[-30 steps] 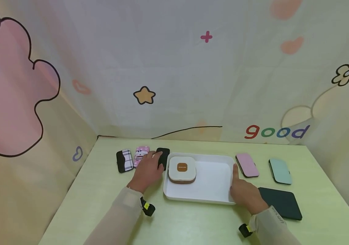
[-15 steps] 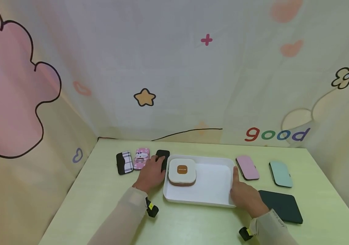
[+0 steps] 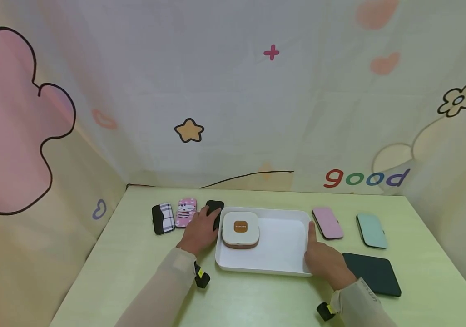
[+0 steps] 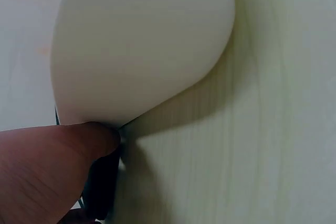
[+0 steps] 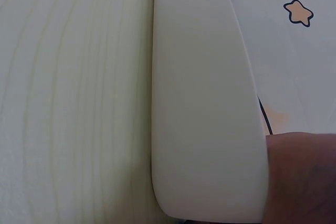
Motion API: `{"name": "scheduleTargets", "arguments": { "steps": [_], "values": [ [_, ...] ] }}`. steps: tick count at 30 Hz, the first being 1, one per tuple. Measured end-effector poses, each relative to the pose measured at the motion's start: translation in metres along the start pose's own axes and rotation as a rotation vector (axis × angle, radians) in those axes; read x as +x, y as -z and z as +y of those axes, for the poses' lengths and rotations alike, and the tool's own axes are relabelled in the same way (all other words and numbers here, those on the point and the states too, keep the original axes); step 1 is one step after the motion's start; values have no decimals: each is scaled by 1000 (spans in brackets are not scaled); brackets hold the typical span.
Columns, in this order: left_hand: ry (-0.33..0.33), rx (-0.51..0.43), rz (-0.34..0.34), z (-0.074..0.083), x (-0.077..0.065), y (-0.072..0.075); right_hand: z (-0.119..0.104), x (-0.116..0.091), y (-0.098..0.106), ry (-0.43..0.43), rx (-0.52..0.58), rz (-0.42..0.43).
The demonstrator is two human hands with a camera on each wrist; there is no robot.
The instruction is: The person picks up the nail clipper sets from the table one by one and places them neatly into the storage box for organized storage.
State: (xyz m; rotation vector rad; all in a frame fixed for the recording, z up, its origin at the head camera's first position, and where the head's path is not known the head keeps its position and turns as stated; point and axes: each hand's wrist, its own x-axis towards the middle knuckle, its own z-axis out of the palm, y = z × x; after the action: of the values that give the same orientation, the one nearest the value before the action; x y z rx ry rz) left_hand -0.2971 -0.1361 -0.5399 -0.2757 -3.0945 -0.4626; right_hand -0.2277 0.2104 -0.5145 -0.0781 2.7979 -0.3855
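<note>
A white rectangular tray lies on the table between the two hands. In its left part sits a white rounded-square box with a brown base and label. Beyond the tray's left wall, the left hand grips a small flat black case, its fingers over the top. In the left wrist view the thumb presses against that dark case beside the tray's near corner. The right hand rests at the tray's right wall, its index finger straight along the rim; its other fingers are mostly hidden.
Left of the left hand lie a pink patterned case and a black-and-plaid case. On the right are a pink case, a mint case and a larger dark green flat case. A printed curtain hangs behind the table.
The left hand has shifted slightly right and its fingers sit further over the black case, near the tray. The right hand and the tray stay in place; the head view tilts a little.
</note>
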Motion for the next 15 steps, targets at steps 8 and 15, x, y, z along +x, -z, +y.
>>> {"name": "scheduleTargets", "arguments": {
  "steps": [8, 15],
  "values": [
    [9, -26, -6, -2, -4, 2, 0, 2, -2, -1, -10, -8],
    [7, -39, 5, -1, -9, 5, 1, 3, -2, -9, -14, -11]
  ]
}}
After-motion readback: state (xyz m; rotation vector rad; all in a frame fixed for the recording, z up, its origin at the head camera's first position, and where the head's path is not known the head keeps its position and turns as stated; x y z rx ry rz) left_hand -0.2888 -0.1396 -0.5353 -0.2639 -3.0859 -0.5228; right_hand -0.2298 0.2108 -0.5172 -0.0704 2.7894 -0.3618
